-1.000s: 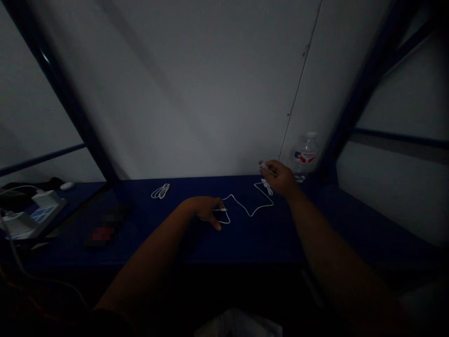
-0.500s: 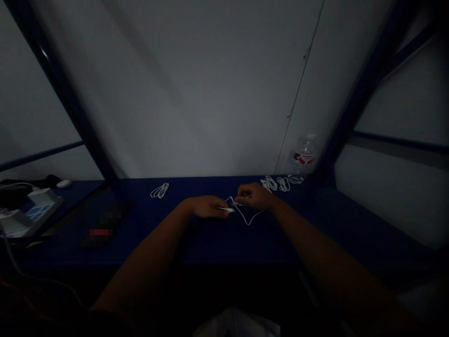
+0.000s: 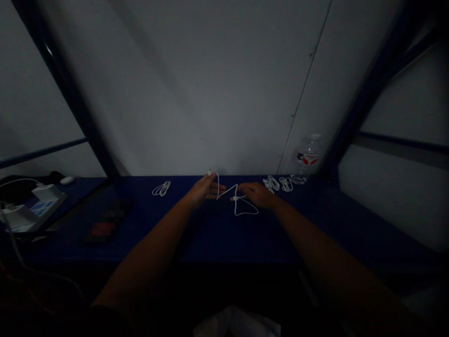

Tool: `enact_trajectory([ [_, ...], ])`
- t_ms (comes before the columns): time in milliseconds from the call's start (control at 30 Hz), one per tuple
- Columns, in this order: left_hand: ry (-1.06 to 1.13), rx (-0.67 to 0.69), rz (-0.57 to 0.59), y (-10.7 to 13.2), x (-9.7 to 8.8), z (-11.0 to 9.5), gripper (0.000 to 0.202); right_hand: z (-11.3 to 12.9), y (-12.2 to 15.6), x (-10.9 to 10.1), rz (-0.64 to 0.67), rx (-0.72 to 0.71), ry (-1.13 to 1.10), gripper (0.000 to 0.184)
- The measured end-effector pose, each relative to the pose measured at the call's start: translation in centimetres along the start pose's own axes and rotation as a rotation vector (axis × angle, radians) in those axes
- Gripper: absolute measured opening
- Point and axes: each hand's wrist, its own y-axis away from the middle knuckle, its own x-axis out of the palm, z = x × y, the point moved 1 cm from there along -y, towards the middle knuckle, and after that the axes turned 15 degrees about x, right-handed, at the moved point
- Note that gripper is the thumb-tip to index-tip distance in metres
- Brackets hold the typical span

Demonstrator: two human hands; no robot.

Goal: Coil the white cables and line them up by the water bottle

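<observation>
A thin white cable [image 3: 242, 206] lies partly looped on the dark blue tabletop [image 3: 217, 234]. My left hand [image 3: 205, 188] is raised a little, palm turned right, with one end of the cable hooked over its thumb and fingers. My right hand [image 3: 257, 194] pinches the cable near its other plug, just above the table. The two hands are close together, about a hand's width apart.
A coiled white cable [image 3: 161, 188] lies to the left, and two more coiled cables [image 3: 278, 183] sit at the back right beside a plastic water bottle [image 3: 307, 157]. A white wall and blue frame posts close the back. Boxes and wires [image 3: 31, 206] crowd the far left.
My right hand came in from the back right, where it left coiled cables by the bottle. Both hands took hold of the loose cable, and my left hand lifted one end up.
</observation>
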Motion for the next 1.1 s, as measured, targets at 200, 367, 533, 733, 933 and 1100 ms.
enact_trajectory([
  [200, -0.244, -0.077, 0.142, 0.4, -0.4, 0.5, 0.048, -0.4, -0.2, -0.4, -0.040, 0.037, -0.021, 0.041],
  [367, -0.385, -0.088, 0.110, 0.1, -1.4, 1.1, 0.057, -0.6, -0.1, -0.8, -0.101, 0.103, 0.038, 0.041],
  [533, -0.514, -0.045, 0.125, -0.2, -2.0, 1.2, 0.047, -0.5, -0.1, -1.1, -0.173, 0.122, -0.087, 0.041],
  [733, -0.428, 0.004, 0.083, -0.3, -1.5, 0.6, 0.034, -0.5, 0.1, -1.7, -0.278, 0.118, -0.374, 0.038],
  [933, 0.004, 0.073, -0.098, -0.5, -0.9, 0.4, 0.016, -1.0, -0.4, -1.5, -0.358, 0.102, -0.320, 0.037],
  [1100, 0.173, 0.010, -0.076, -0.3, -0.7, -0.5, 0.020, -1.3, -0.7, -1.4, -0.420, 0.162, -0.351, 0.039],
])
